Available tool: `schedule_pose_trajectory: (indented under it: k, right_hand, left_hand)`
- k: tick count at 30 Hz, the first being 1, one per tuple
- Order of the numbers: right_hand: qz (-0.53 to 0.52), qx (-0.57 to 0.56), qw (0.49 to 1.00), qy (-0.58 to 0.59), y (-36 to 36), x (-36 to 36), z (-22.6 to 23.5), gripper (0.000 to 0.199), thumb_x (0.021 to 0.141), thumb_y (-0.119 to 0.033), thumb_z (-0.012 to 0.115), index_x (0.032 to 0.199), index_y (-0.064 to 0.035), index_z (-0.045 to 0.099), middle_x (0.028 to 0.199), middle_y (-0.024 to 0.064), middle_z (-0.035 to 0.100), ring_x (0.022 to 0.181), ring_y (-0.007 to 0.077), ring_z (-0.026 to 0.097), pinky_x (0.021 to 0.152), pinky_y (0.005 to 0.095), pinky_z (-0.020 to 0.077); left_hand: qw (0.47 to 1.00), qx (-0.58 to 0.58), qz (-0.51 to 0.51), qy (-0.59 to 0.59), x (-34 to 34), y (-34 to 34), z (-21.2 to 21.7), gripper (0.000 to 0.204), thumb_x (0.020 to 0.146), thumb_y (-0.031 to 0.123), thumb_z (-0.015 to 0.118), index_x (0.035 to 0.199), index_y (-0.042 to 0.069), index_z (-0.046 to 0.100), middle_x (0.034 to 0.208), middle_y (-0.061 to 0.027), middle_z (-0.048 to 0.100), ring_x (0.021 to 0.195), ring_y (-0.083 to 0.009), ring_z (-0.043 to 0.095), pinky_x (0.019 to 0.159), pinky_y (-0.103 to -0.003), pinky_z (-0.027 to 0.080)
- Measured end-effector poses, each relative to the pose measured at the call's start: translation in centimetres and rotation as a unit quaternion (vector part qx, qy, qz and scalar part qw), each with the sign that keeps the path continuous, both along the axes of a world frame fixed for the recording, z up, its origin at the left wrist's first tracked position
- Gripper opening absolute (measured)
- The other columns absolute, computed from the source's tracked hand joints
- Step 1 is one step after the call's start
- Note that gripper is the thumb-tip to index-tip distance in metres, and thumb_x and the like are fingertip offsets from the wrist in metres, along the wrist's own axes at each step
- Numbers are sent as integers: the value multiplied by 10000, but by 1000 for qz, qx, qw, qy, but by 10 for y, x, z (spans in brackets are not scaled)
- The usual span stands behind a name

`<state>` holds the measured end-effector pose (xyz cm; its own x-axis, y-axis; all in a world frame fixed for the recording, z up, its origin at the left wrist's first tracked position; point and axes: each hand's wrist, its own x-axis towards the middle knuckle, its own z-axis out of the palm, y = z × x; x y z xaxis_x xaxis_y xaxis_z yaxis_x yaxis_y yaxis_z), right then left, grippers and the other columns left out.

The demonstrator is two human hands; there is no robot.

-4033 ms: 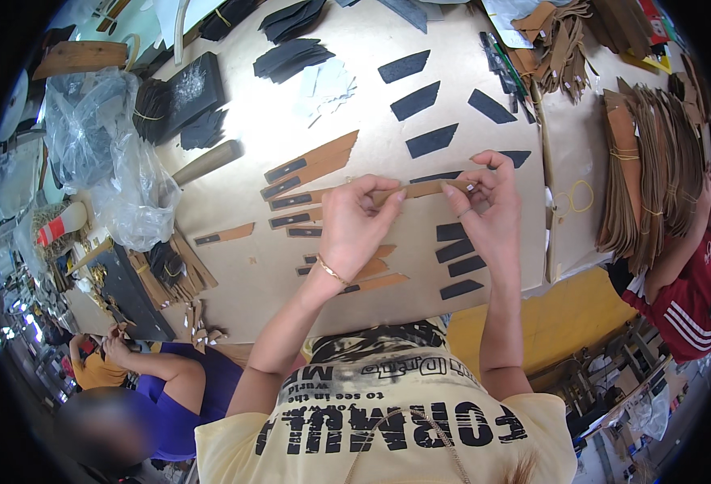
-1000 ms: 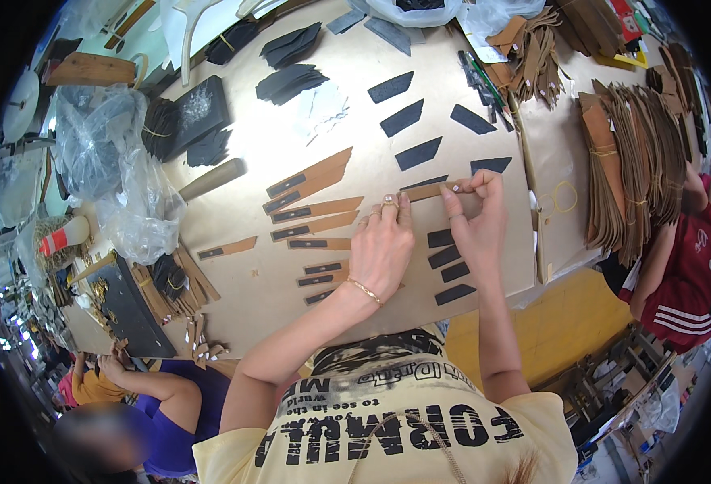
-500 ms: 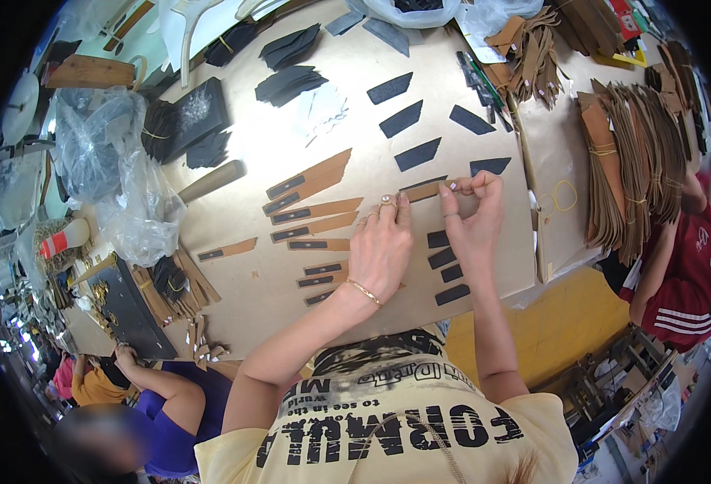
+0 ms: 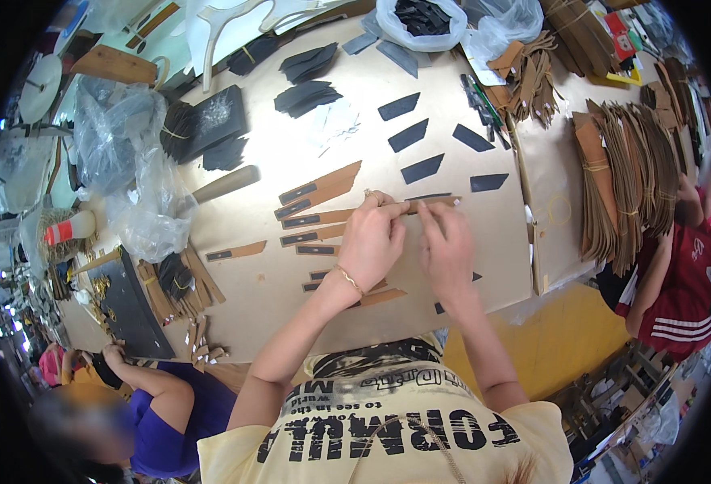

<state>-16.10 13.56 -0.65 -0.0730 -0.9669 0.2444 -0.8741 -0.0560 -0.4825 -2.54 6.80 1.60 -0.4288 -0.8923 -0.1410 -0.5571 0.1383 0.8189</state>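
A small brown leather strip [image 4: 451, 200] with a dark edge lies between my hands over the table. My left hand [image 4: 369, 246], wearing a ring and a bracelet, pinches its left end with curled fingers. My right hand [image 4: 450, 250] has thumb and forefinger pressed on the strip close to the left fingertips; the exact grip is partly hidden. Left of my hands lie several brown leather strips [image 4: 339, 182], each with a dark rectangular patch at its end. Beyond and right of them are slanted black pieces [image 4: 422, 168]. My right hand and forearm cover most of the small black pieces nearer me.
A wooden-handled tool [image 4: 226, 184] and a black block [image 4: 214, 121] lie at left near clear plastic bags [image 4: 142, 202]. Pens [image 4: 484, 109] lie at far right. Bundled brown strips [image 4: 625, 185] are stacked on the right. Co-workers sit at both sides.
My right hand has moved left from the strip's right end to beside my left fingertips. My left fingers have curled in. The whole view has shifted slightly.
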Motion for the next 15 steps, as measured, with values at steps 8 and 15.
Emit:
schedule_pose_trajectory:
  k: [8,15]
  right_hand:
    - [-58,23,989,-135,-12,-3,11,226,811,-46,708,1033,-20,677,911,133,680,844,299,643,732,392,516]
    - [-106,98,951,-272,-21,-14,20,129,848,-92,666,882,31,688,807,184,673,713,340,655,654,398,501]
  left_hand:
    - [996,12,33,79,-2,0,12,300,832,25,638,1126,7,692,926,-173,719,842,-257,689,782,-320,541]
    - [991,-21,71,110,-4,-1,-8,221,812,64,696,1030,37,726,979,-107,646,943,-279,618,875,-350,486]
